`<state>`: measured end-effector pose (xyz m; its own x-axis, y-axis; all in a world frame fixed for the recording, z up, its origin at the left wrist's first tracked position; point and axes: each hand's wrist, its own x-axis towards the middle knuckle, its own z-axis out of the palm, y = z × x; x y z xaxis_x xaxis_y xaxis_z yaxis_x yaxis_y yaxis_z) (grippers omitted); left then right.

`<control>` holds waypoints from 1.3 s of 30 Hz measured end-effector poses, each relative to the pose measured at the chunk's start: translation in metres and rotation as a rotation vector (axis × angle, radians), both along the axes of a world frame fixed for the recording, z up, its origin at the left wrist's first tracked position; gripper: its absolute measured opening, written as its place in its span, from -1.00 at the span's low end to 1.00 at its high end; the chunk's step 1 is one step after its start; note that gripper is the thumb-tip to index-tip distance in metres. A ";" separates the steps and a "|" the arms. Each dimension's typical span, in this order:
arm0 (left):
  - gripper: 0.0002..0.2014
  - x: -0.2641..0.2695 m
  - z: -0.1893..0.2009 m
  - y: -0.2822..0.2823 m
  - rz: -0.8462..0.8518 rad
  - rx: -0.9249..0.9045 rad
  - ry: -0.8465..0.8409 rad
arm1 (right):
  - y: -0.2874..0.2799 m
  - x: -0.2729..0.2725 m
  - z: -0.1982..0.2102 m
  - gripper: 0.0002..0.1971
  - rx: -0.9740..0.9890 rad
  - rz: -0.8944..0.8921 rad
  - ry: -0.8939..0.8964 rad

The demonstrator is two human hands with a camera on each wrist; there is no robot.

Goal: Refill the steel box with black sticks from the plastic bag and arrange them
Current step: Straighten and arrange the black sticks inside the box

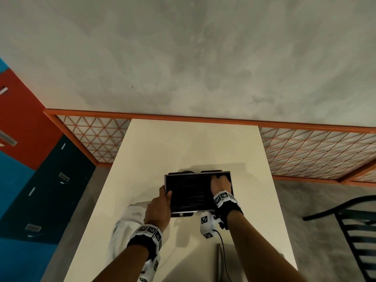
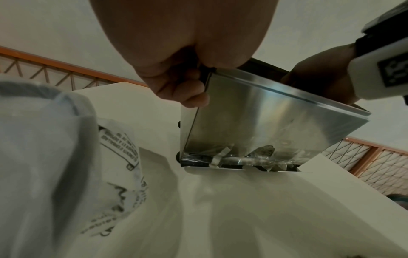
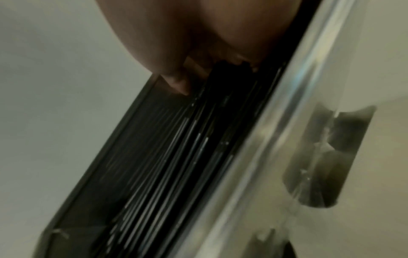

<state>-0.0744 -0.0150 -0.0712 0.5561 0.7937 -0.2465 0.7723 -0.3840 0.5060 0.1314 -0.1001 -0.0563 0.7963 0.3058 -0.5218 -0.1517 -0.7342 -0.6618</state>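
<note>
Being steadied by the left hand [image 1: 157, 206] gripping its rim, the steel box [image 1: 168, 180] is having black sticks [image 1: 191, 192] pressed level by the right hand [image 1: 220, 183], whose fingers are curled into them.

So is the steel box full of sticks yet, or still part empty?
Looks about full: black sticks cover the steel box from wall to wall, with no bare floor showing. How deep the layer goes cannot be told.
</note>
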 end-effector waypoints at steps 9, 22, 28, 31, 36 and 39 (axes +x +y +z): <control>-0.59 0.000 0.000 0.001 -0.004 -0.022 -0.026 | -0.007 0.002 0.008 -0.44 -0.026 0.091 0.037; -0.61 -0.001 -0.003 -0.001 -0.018 -0.005 -0.041 | -0.029 -0.016 0.005 -0.43 -0.231 0.162 -0.018; -0.60 -0.002 -0.002 -0.001 -0.013 -0.007 -0.034 | -0.031 -0.024 0.005 -0.43 -0.260 0.205 -0.047; -0.60 -0.003 -0.001 -0.004 -0.006 -0.021 -0.038 | -0.024 -0.021 0.006 -0.40 -0.292 0.184 0.007; -0.59 -0.003 -0.002 -0.004 -0.005 -0.016 -0.030 | -0.017 -0.011 0.002 -0.36 -0.291 0.157 0.060; -0.59 -0.002 -0.001 -0.003 -0.014 -0.010 -0.022 | -0.021 -0.015 0.000 -0.36 -0.302 0.158 0.021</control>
